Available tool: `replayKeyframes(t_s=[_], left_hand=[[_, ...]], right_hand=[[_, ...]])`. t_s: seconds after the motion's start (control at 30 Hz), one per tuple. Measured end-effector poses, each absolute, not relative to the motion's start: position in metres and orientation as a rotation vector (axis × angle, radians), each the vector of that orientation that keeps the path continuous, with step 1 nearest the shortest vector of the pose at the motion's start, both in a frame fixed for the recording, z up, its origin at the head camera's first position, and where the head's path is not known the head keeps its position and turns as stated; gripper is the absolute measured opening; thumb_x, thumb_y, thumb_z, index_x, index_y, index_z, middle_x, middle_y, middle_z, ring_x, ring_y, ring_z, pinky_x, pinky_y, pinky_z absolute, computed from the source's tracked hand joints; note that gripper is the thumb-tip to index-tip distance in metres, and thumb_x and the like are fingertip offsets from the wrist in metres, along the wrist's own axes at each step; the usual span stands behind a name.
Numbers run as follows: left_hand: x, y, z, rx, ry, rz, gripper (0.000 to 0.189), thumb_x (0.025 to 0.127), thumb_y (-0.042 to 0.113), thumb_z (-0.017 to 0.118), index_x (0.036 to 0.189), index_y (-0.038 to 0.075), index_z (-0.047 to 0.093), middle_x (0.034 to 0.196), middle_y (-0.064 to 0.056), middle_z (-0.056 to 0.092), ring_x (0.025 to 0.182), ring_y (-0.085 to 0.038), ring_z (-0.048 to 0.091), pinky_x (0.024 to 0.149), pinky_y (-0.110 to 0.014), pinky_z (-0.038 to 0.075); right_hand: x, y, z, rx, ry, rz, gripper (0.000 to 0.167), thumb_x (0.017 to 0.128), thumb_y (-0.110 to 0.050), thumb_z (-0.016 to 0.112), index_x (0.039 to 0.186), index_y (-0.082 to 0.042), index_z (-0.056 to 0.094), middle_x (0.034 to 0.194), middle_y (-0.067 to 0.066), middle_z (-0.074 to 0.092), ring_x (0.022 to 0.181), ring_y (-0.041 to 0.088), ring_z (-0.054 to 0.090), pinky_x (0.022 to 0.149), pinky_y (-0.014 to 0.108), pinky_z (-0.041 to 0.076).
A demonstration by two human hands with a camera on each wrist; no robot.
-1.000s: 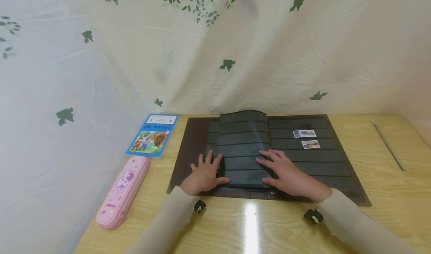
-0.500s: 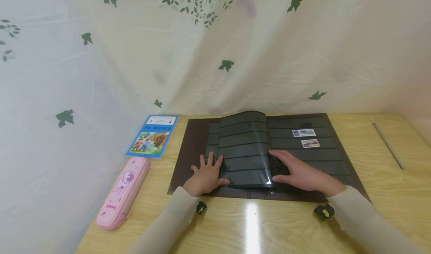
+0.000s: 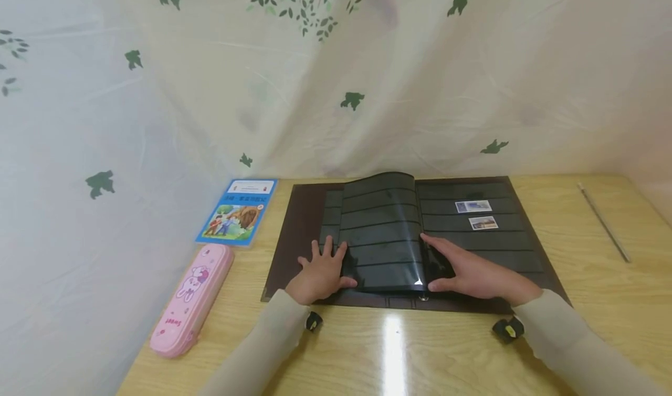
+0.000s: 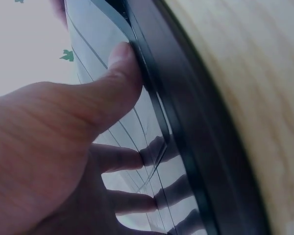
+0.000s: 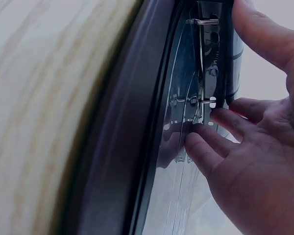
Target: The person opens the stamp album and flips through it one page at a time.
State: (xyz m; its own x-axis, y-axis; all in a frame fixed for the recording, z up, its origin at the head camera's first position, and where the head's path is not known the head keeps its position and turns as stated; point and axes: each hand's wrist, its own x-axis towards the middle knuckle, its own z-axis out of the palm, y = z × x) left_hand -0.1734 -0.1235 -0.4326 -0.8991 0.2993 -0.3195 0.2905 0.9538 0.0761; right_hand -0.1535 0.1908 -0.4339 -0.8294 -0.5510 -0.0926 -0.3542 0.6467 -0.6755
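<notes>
A stamp album (image 3: pixel 380 238) with black strip-pocket pages lies spread on the table, one page arching over its left half. My left hand (image 3: pixel 317 272) rests on the left pages with its fingers spread. Its thumb (image 4: pixel 121 61) presses the lower page edge in the left wrist view. At the spine, my right hand (image 3: pixel 469 270) touches the arched page's inner edge, fingers extended and thumb apart. Metal binder rings (image 5: pixel 208 102) show beside its fingertips in the right wrist view. Two stamps, a bluish one (image 3: pixel 473 206) and a brownish one (image 3: pixel 483 223), sit in the right page.
A blue picture booklet (image 3: pixel 236 212) and a pink pencil case (image 3: pixel 191 300) lie left of the album. On the right is a thin grey pencil-like stick (image 3: pixel 604 222). A patterned cloth (image 3: pixel 294 110) hangs behind the wooden table (image 3: pixel 336 349).
My right hand has moved right, off the arched page's surface to its inner edge by the spine. That page now bulges more near the spine. My left hand has stayed put.
</notes>
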Motion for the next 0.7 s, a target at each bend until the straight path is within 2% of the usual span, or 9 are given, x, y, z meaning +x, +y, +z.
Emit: replayKeyframes(t_s=[0.7], left_hand=[[-0.1727, -0.1270, -0.4283, 0.448, 2.741, 0.096, 0.084, 0.086, 0.053, 0.058, 0.152, 0.015, 0.024, 0.155, -0.019, 0.012, 0.136, -0.049, 0.009, 0.091, -0.070, 0.028]], right_hand=[[-0.1499, 0.1826, -0.4333, -0.719, 2.620, -0.976, 0.095, 0.083, -0.052, 0.066, 0.152, -0.011, 0.015, 0.150, 0.024, 0.017, 0.128, 0.047, 0.033, 0.093, 0.060, 0.036]])
